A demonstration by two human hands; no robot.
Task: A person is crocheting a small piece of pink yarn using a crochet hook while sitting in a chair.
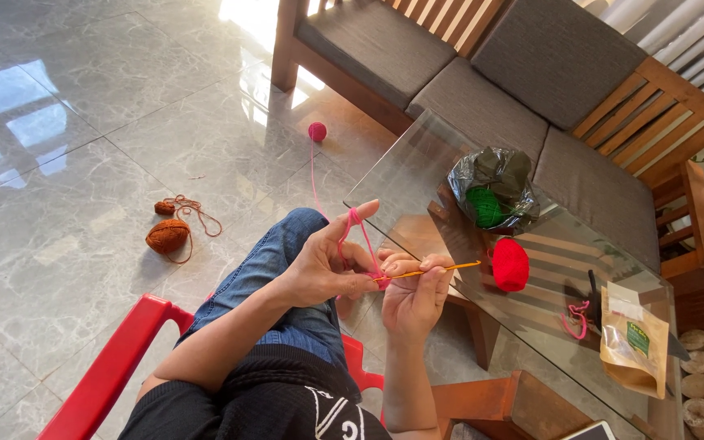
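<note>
Head view, looking down at my lap: my left hand (325, 265) has pink yarn (355, 232) looped over the raised forefinger and pinches the small started piece between thumb and fingers, so it is clenched on the yarn. My right hand (414, 295) grips a thin orange crochet hook (433, 270) like a pencil, tip pointing into the pinch at the left fingertips. The strand runs down past my knee and across the floor to a pink yarn ball (317, 131) near the sofa (523, 90).

Doing this step well, as I judge it: keep the strand taut off the forefinger, keep the pinch close to the hook tip so the loop does not twist, turn the hook rather than pull it, let the ball feed freely.

Counts: one hook, one pink ball, two brown yarn balls (168, 235) on the tiles, one large and one small, one green ball in a dark plastic bag (499, 186), one red ball (511, 264) on the glass table (417, 175), one pink scrap (576, 318), one brown paper pouch (634, 346), one red chair (116, 367) under me
</note>
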